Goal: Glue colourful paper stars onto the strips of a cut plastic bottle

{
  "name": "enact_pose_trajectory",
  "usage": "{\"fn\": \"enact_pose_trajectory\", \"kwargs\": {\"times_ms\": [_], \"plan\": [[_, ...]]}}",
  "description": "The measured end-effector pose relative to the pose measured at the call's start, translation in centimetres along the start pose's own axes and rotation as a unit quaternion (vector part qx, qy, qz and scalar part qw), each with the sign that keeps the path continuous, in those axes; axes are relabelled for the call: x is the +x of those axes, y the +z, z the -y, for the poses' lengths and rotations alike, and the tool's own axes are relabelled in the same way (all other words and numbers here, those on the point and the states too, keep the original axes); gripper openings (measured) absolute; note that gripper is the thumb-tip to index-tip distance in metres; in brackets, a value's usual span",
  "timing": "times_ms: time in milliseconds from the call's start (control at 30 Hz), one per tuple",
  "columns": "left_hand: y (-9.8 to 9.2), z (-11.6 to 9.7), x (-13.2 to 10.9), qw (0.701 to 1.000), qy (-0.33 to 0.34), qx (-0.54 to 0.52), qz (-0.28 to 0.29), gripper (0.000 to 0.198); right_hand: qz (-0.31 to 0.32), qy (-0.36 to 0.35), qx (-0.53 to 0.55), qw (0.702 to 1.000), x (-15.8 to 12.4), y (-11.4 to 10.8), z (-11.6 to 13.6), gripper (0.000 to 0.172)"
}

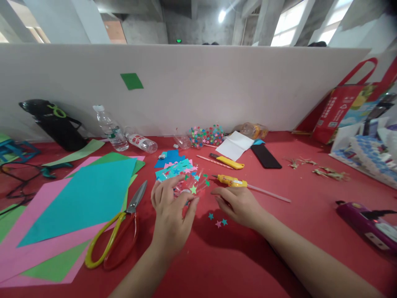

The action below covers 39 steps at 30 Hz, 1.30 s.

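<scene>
My left hand [172, 211] is curled round the near left side of a clear plastic bottle piece [201, 180] dotted with coloured paper stars. Its thumb and forefinger come close together beside a light green star [193, 189]. To the right, apart from the plastic, my right hand [237, 205] has its fingers bent inward; anything pinched there is too small or hidden to see. Three loose stars, including a pink one [218, 224], lie on the table between the hands. Just beyond the right hand rests a yellow-handled tool [231, 181] with a thin pointed tip.
Large scissors [125, 221] lie left of my left hand, beside stacked coloured paper [83, 198]. Further back are a yellow utility knife [229, 162], star-covered plastic pieces [206, 135], a black phone [266, 155] and bottles [111, 130]. A purple power strip [367, 225] sits at right.
</scene>
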<state>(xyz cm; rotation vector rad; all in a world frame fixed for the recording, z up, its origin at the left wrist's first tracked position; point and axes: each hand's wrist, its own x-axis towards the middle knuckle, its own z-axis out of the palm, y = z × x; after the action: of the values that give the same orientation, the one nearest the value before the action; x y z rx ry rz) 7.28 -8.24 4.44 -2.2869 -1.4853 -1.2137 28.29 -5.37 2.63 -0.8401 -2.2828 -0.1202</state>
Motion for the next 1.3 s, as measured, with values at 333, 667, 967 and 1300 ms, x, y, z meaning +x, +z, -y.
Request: {"fn": "enact_pose_trajectory", "kwargs": {"times_ms": [333,667,967,1300], "plan": [[-0.51,-0.24,0.22,0.999,-0.036,-0.036,0.011,0.020,0.021,0.006,-0.002,1.000,-0.24,0.24,-0.01,0.018],[-0.29,0.31,0.34,1.000,-0.029,-0.002,-0.007,0.010,0.032,0.013,0.001,0.999,-0.31,0.27,-0.01,0.018],[-0.56,0.23,0.50,0.999,-0.043,-0.020,0.005,0.017,0.037,0.003,0.001,0.999,-0.28,0.16,0.11,0.018],[-0.45,0.41,0.56,0.999,-0.035,-0.011,-0.002,0.016,0.027,0.002,-0.002,1.000,-0.23,0.30,0.28,0.019]]}}
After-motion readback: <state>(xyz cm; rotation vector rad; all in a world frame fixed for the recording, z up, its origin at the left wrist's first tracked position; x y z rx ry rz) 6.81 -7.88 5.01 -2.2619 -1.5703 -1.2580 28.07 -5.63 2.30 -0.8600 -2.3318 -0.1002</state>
